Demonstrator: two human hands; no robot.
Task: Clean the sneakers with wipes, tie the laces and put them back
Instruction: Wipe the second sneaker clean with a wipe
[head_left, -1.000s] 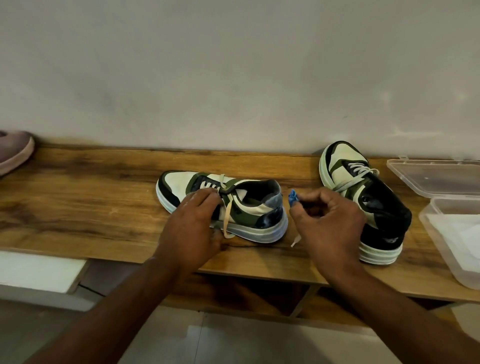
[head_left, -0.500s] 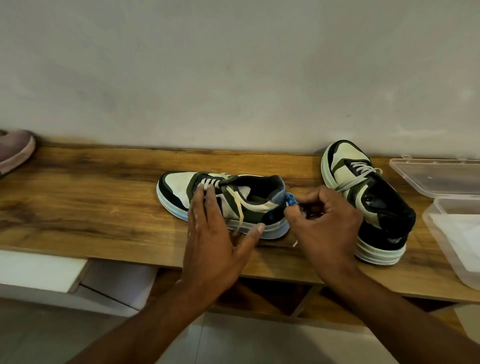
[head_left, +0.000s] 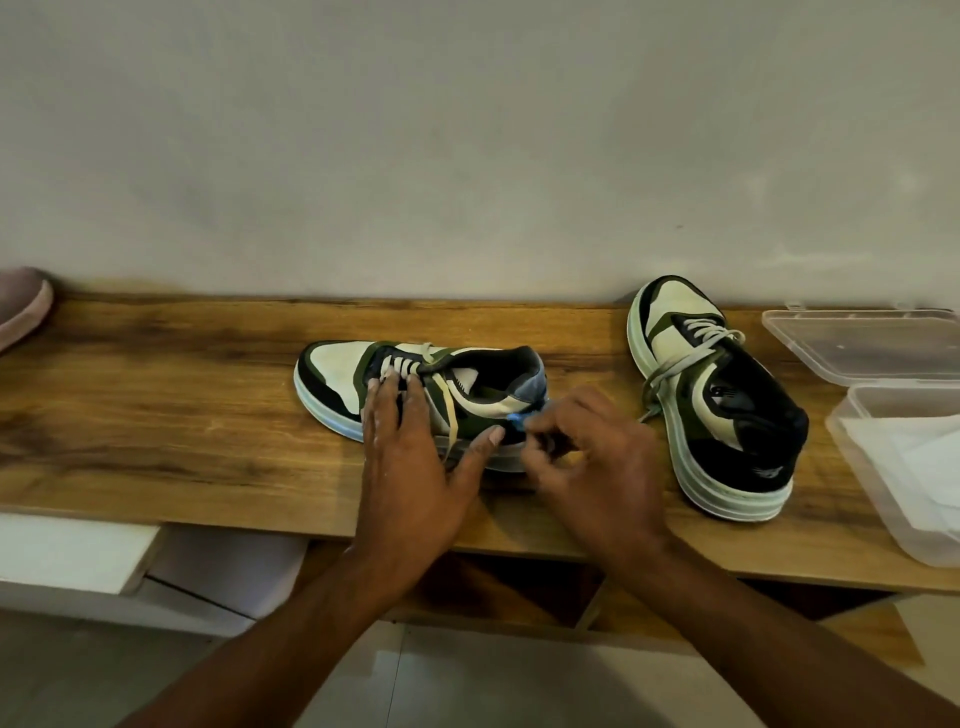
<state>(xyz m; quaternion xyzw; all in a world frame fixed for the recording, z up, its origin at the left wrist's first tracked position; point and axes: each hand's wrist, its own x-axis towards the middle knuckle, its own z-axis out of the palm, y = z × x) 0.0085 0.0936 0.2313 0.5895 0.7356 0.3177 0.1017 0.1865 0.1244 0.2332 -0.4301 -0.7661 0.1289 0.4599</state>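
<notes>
Two cream, green and black sneakers sit on the wooden shelf (head_left: 156, 415). The left sneaker (head_left: 337, 374) lies with its toe to the left and its laces loose. My left hand (head_left: 415, 467) presses flat on its side and laces, fingers straight, thumb near the heel. My right hand (head_left: 587, 457) is curled by the heel and pinches a small blue wipe (head_left: 519, 418) against the shoe. The right sneaker (head_left: 727, 405) stands apart to the right, toe toward the wall, laces untied.
A clear plastic box (head_left: 862, 467) with white wipes stands at the right edge, its lid (head_left: 857, 343) lying open behind it. A pink shoe (head_left: 21, 301) shows at the far left. The wall runs right behind the shelf.
My left hand let go of the lace and now lies flat on the left sneaker. My right hand brought the blue wipe down against the heel side.
</notes>
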